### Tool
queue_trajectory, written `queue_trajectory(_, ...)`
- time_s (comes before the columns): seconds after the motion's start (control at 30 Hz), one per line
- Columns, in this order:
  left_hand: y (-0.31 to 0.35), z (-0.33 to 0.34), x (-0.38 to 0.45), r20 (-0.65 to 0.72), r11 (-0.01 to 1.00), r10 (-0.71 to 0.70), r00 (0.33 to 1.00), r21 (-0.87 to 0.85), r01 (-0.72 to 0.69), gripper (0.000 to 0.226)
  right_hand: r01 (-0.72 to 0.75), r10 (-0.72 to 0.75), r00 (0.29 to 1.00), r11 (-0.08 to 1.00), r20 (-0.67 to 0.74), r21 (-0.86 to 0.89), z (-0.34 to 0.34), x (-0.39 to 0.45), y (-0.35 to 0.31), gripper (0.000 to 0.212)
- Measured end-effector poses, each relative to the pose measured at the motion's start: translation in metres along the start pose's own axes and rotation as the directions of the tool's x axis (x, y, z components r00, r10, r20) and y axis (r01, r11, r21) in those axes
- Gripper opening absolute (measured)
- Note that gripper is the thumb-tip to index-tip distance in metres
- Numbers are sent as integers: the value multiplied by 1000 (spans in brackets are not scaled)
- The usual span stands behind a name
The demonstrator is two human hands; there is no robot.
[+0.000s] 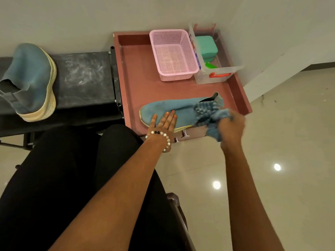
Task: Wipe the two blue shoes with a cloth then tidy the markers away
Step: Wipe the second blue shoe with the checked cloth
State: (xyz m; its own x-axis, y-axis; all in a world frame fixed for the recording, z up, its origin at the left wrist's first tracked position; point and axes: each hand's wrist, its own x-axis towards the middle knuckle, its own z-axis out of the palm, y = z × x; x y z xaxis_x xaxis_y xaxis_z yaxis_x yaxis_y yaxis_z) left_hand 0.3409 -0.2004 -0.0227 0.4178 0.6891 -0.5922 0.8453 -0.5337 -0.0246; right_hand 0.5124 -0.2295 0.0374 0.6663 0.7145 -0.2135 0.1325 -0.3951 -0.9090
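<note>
Shoe (174, 110) on its side in the red tray (143, 82), left hand (164, 122) flat upon it, right hand (231, 123) bunching the cloth (208, 113) at the heel: light pressure could let it slide.

Right hand (231, 124) and cloth (210, 115) motion-blurred, grip unclear; shoe (174, 109) heel hidden behind the cloth; box (208, 57) contents indistinct.

Home interior: glossy floor tiles (272, 142), plain wall (72, 19), storage basket (174, 55).
</note>
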Motion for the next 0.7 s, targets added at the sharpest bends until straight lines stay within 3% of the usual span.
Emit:
queue_trajectory(0.07,-1,1,1,-10,1000,-2,1000,-9,2,101,126,-150,949,987,-277,-101,-11,9,1,20)
queue_trajectory(0.1,-1,2,1,-9,1000,0,1000,-14,0,101,175,-238,925,959,-297,-223,-12,16,7,22)
queue_trajectory(0.13,-1,2,1,-7,1000,0,1000,-16,-1,101,214,-323,919,892,-228,-399,-10,22,16,26)
queue_trajectory(0.2,0,2,1,-7,1000,-4,1000,-7,4,100,305,-370,927,646,62,-700,3,24,41,33)
queue_trajectory(0.23,0,1,1,-4,1000,-4,1000,-7,4,101,359,-360,916,533,178,-766,10,23,52,41)
queue_trajectory(0.3,0,2,1,-6,1000,-7,1000,-6,7,102,396,-350,898,385,265,-833,19,23,60,51)
queue_trajectory(0.4,0,2,0,-8,1000,-8,1000,3,8,100,441,-388,857,209,340,-873,23,27,48,30)
queue_trajectory(0.47,0,2,-1,-11,1000,-13,1000,8,13,99,478,-435,827,212,356,-853,25,29,44,17)
queue_trajectory(0.6,2,1,-1,-10,1000,-18,1000,19,18,98,619,-414,780,402,469,-675,42,11,47,6)
queue_trajectory(0.7,0,0,-1,-12,1000,-2,1000,12,2,96,731,-379,683,362,625,-579,37,19,51,20)
